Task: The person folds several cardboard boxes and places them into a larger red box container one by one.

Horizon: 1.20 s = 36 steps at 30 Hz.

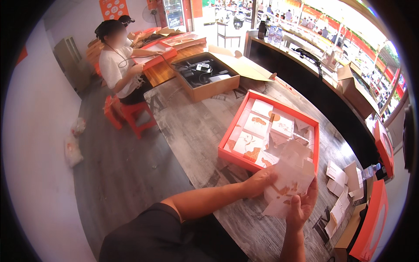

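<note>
Between my two hands is a white paper box (288,179) with orange-brown print, its flaps standing out. My left hand (262,180) grips its left edge. On its right side, my right hand (303,205) holds it with the thumb toward me and the fingers behind. Just beyond the hands lies a shallow red tray box (238,160) on the grey wood-look table. Several white boxes (257,124) with orange-brown pictures sit in it side by side. The held box hides the tray's near right part.
Loose white cartons (338,209) lie at the table's right, beside a red lid with a window (371,222). Farther off stands an open brown carton (214,89) with cables inside. A co-worker (118,65) stands at the far left near red stools (137,118).
</note>
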{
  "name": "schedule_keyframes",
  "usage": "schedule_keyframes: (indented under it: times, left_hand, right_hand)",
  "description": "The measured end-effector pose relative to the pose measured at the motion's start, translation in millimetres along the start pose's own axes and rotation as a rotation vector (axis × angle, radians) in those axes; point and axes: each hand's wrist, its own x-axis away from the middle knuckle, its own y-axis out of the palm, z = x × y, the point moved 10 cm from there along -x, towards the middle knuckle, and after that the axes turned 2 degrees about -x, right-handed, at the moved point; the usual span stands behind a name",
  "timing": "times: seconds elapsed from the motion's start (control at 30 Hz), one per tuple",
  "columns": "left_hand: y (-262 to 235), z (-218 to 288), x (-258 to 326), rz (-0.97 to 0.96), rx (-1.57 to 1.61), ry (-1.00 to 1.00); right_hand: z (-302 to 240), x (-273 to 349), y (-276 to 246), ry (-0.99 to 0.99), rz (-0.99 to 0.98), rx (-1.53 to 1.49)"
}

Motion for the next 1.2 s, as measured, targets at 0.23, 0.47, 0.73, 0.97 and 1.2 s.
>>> schedule_keyframes:
  times: [0.23,0.47,0.73,0.97,1.2]
  left_hand:
    - [-4,24,-8,0.154,-0.228,0.081]
    - [4,45,-2,0.104,-0.27,0.215]
    - [7,43,0,0.046,-0.276,0.162]
    - [-6,38,3,0.109,-0.443,0.142]
    - [-9,36,-2,0.142,-0.555,0.171]
  right_hand:
    - [1,6,-20,-0.06,0.098,-0.044]
    - [14,1,-8,0.135,-0.047,-0.009]
    - [12,-2,1,0.061,-0.125,0.01]
    - [24,-1,-4,0.063,-0.099,0.077]
    - [32,1,-11,0.067,-0.089,0.121]
